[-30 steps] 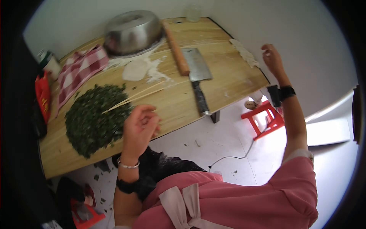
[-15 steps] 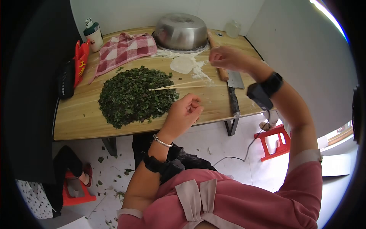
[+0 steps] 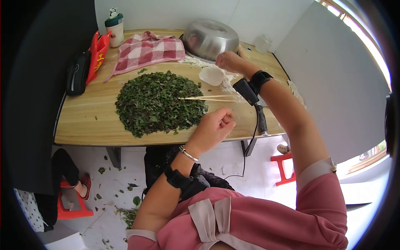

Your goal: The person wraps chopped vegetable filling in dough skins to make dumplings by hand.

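Left hand [image 3: 215,129]: fingers loosely curled, near greens [image 3: 160,103] heaped on table [image 3: 83,121]. Right hand [image 3: 231,62]: closed, above dough [image 3: 211,76] and just before bowl [image 3: 211,39]; contents, if any, cannot be told.

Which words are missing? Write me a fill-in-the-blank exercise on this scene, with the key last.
The large, shiny metal bowl rests upside ____.
From the person's view, the black knife handle lies to the ____ of the heap of chopped green leaves.
The hand nearest the silver bangle is the person's ____ one.

Missing words, in order: down; right; left.
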A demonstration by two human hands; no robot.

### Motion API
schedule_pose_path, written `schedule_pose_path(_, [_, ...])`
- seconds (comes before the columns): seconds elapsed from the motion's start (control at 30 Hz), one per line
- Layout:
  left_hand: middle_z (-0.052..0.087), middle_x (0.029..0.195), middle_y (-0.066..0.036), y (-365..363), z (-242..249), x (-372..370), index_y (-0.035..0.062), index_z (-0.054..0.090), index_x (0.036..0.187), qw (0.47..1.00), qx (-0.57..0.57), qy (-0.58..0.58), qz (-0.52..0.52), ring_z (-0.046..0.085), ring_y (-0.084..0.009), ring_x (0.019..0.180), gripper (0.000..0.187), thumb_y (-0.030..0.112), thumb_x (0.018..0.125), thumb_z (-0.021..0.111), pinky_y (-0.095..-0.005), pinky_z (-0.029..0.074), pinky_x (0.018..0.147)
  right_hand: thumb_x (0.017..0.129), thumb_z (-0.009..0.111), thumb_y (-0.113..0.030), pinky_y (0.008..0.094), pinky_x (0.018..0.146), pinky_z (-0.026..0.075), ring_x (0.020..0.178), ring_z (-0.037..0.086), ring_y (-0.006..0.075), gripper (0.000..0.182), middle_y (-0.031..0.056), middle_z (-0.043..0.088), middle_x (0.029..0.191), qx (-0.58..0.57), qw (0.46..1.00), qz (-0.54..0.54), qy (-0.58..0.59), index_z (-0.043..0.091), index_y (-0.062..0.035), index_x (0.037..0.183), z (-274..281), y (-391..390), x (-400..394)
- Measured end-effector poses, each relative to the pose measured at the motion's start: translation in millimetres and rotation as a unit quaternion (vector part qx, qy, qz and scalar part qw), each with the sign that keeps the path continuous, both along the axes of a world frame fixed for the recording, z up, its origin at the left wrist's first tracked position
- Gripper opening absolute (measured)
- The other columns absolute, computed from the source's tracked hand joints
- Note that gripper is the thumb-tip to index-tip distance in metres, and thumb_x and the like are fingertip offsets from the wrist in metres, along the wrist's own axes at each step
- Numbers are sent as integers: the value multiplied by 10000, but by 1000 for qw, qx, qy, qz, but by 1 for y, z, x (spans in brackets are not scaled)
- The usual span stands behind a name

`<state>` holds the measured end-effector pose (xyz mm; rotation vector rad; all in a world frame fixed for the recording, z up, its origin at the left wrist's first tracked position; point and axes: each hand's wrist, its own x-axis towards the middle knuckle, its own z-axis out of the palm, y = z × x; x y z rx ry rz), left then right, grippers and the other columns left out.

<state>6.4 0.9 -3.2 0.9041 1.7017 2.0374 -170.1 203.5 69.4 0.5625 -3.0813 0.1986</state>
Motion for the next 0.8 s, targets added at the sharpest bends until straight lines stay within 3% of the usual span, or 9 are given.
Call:
schedule_pose_path(0.13, [572,762,-17,0,-1,-2,0,542,996,1000,11,-10,-17,558,-64,637,148,81,879,583,-199,448,530,797,548,-21,343,812,488,913,626,225,241,104,666,978,-90,994,56,-40,648,-30,1017,-7,-10,4])
schedule_pose_path(0.17, [572,762,-17,0,-1,-2,0,542,996,1000,11,-11,-15,558,-64,637,148,81,879,583,-199,448,530,764,539,20,369,849,467,999,584,293,320,133,628,1062,-77,993,63,-56,637,-60,1058,-7,-15,6])
schedule_pose_path(0.27, [567,757,-12,-1,0,-2,4,543,990,1000,6,-3,-18,554,-62,636,141,80,879,584,-196,446,532,741,541,35,377,877,452,1030,565,306,373,125,608,1109,-47,989,135,-37,624,-76,1087,-17,-22,1])
schedule_pose_path(0.43, [566,759,-7,-1,0,-2,7,545,986,999,23,-7,-25,554,-62,645,133,85,884,583,-196,440,536,709,571,45,397,932,417,1069,527,306,355,115,579,1085,38,984,171,-28,599,-60,1046,-14,-37,2])
schedule_pose_path(0.5, [567,760,-7,0,0,-2,8,545,983,1000,19,-5,-24,554,-62,647,131,86,886,582,-196,439,538,690,592,39,396,912,419,1054,510,306,277,113,561,1011,81,981,174,-22,592,-56,950,-11,-40,3])
schedule_pose_path(0.8, [572,771,-10,-2,3,-2,9,541,975,999,9,-14,-34,551,-60,654,119,84,888,575,-196,439,547,691,632,3,396,872,435,1002,530,296,204,95,566,935,63,977,204,22,583,-58,880,-18,-33,-3])
